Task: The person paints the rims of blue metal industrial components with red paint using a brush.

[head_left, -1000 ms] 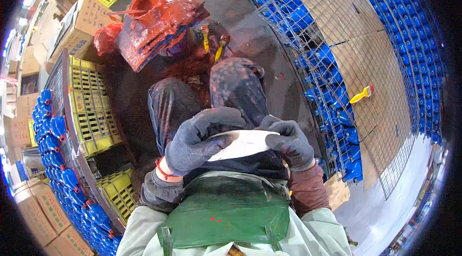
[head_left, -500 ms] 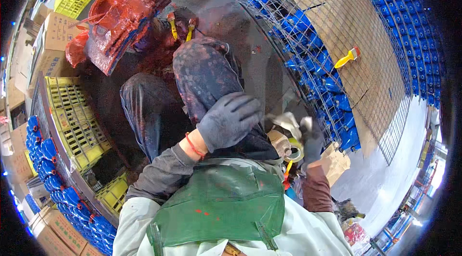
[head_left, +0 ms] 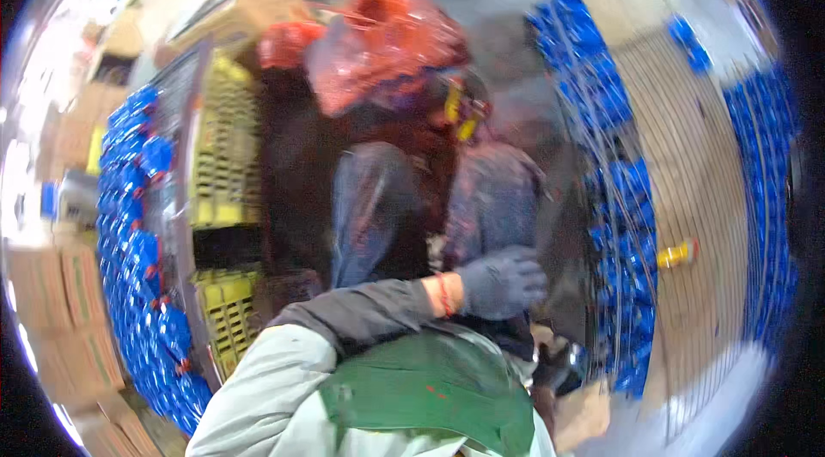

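Observation:
My left hand (head_left: 503, 283), in a dark grey glove, lies on the thigh of my paint-stained trousers (head_left: 494, 199) with its fingers stretched out. Nothing shows in it. Low on the right, beside my hip, is my right hand (head_left: 560, 366) in a dark glove, smeared by motion. Its fingers cannot be made out, nor whether it holds anything. A shiny object (head_left: 577, 357) is close against it, too blurred to name. Just below lies a piece of brown cardboard (head_left: 586, 418).
Ahead stands a red-paint-covered bucket (head_left: 378, 6) on a coated stack, with two yellow-handled brushes (head_left: 467, 126) near it. Blue parts (head_left: 623, 191) under wire mesh and another yellow brush (head_left: 677, 254) are on the right. Yellow crates (head_left: 225, 148) and a rack of blue parts (head_left: 142, 191) flank my left.
The whole view has swung, so the scene appears turned and blurred. My right hand has gone lower beside my hip. The tape roll and pale crumpled thing near it no longer show clearly.

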`<control>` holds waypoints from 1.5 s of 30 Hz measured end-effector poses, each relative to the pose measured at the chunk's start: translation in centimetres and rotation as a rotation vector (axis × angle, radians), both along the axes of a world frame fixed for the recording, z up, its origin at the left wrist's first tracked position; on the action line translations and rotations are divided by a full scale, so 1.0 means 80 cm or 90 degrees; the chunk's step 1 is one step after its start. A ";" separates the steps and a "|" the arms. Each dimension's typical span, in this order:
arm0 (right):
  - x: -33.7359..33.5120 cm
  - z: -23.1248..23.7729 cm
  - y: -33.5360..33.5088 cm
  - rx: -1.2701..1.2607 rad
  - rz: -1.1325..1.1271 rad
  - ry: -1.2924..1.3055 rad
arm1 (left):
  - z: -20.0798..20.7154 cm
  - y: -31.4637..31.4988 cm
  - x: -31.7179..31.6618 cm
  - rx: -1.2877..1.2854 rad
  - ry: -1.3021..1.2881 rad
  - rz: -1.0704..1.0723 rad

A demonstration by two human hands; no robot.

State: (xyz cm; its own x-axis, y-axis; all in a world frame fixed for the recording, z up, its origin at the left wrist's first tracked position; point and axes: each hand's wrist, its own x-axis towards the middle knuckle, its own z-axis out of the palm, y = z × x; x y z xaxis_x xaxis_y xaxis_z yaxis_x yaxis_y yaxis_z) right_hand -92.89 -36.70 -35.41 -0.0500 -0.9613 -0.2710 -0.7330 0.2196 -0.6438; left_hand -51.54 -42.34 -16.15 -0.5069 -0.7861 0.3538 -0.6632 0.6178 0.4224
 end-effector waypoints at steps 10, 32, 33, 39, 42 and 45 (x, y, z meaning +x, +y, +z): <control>0.211 0.326 -0.168 -0.488 -0.085 -0.296 | 0.073 0.018 0.030 -0.004 0.376 0.134; 0.625 0.176 -0.007 0.915 0.109 -0.721 | 0.210 0.295 0.169 -0.158 0.000 0.749; 0.633 0.188 -0.009 0.825 0.131 -0.765 | 0.204 0.318 0.179 -0.110 -0.006 0.787; 0.660 0.267 0.004 -0.054 0.641 -0.653 | 0.097 0.331 0.189 0.163 0.046 0.915; 0.672 0.264 0.019 -0.295 0.957 -0.598 | 0.040 0.318 0.186 0.179 0.359 0.948; 0.665 0.246 0.035 -0.332 1.099 -0.510 | 0.004 0.332 0.194 0.174 0.353 0.914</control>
State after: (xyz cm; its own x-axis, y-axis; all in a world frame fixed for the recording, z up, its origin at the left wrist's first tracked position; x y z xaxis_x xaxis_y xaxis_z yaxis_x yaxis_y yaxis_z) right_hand -39.73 -33.89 -15.76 0.8334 0.1758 0.5240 0.5193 -0.5737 -0.6334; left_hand -36.03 -15.77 -15.82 0.8364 -0.5481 0.0059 -0.3371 -0.5059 0.7940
